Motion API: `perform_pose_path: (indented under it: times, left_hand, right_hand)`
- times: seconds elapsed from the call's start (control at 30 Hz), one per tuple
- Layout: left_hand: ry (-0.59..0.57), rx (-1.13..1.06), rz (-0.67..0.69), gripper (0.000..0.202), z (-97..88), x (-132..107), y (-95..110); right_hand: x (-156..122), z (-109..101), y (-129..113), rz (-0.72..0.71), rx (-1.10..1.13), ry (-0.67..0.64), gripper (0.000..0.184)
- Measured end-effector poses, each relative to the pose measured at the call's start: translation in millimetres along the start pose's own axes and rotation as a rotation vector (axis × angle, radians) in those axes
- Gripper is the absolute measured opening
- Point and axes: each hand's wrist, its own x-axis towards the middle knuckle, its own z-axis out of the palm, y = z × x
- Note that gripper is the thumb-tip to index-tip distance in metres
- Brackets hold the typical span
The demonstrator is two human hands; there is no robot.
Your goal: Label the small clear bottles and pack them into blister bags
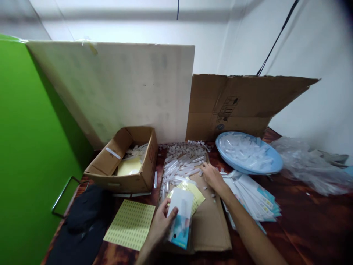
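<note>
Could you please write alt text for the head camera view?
A person's left hand holds a white-and-blue packet while the right hand is at a pile of small whitish pieces on cardboard. Nearby are an open box, a yellow sheet and a blue basin.

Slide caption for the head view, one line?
Left hand holding a white-and-blue card, right hand at the edge of heaped translucent pieces on cardboard.

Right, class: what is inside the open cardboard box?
A yellow sheet and some whitish pieces show inside the cardboard box; whatever lies beneath them is covered.
</note>
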Motion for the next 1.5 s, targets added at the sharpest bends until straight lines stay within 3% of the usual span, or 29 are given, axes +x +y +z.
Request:
perform_pose_path:
  times: [0.13,0.23,0.3,0.37,0.4,0.43,0.5,0.6,0.7,0.77,0.93,1.0,1.13,1.2,1.27,1.33,1.43,1.5]
  left_hand:
    - [0.058,0.045,0.107,0.043,6.2,-9.2,18.5]
    - [0.039,0.066,0.160,0.036,7.2,-15.3,23.2]
    - [-0.010,0.060,0.146,0.036,6.4,-15.6,20.0]
    - [-0.065,0.062,0.111,0.037,5.7,-13.3,14.5]
    - [-0.089,0.066,0.097,0.037,5.7,-11.7,11.9]
    - [-0.108,0.070,0.090,0.036,6.0,-10.0,9.9]
    - [-0.139,0.064,0.083,0.035,7.4,-7.3,8.0]
    - [-0.163,0.024,0.043,0.038,9.8,-6.0,10.4]
    - [-0.163,0.004,0.027,0.041,11.0,-7.1,14.1]
    - [-0.163,0.015,0.030,0.042,11.4,-8.0,14.8]
    - [-0.123,-0.002,0.020,0.042,11.8,-8.7,13.0]
    - [-0.130,0.007,0.039,0.041,11.0,-9.0,12.8]
    - [-0.123,0.044,0.056,0.040,9.2,-10.0,15.3]
    - [-0.036,0.089,0.091,0.039,10.6,-10.4,19.1]
    - [0.127,0.171,0.166,0.039,15.3,-11.7,25.6]
    - [0.225,0.318,0.308,0.037,23.3,-14.7,34.4]
    - [0.127,0.654,0.625,0.036,37.5,-22.3,48.4]
    - [0.042,0.834,0.779,0.041,44.6,-27.2,55.9]
  right_hand:
    - [13.7,6.6,6.1,-0.015,0.211,0.067,0.026]
    - [2.7,8.1,1.9,0.009,0.410,0.160,0.013]
    - [-11.9,8.7,-7.3,0.056,0.552,0.240,0.018]
    - [-30.9,10.1,-22.9,0.117,0.799,0.313,0.034]
    - [-41.1,11.0,-32.5,0.160,1.066,0.353,0.040]
    - [-51.3,11.8,-42.5,0.193,1.280,0.358,0.042]
    - [-69.3,12.5,-60.0,0.220,1.493,0.316,0.037]
    - [-88.0,9.9,-71.7,0.121,1.416,0.129,0.011]
    - [-97.7,5.1,-67.4,-0.024,1.195,-0.084,0.033]
    - [-100.7,3.8,-62.5,-0.052,1.138,-0.157,0.044]
    - [-105.1,6.9,-56.5,0.039,1.183,0.035,0.030]
    - [-106.9,7.1,-54.2,0.042,1.201,0.027,0.025]
    - [-108.0,5.1,-50.1,0.048,1.212,-0.120,0.020]
    - [-107.1,3.3,-53.7,0.151,1.251,0.014,0.019]
    - [-106.2,-0.4,-64.3,0.267,1.323,0.210,0.033]
    - [-105.5,-6.6,-80.3,0.284,1.392,0.252,0.046]
    - [-103.6,-15.8,-103.2,0.226,1.358,0.180,0.047]
    - [-101.2,-17.1,-110.5,0.267,1.283,0.223,0.047]
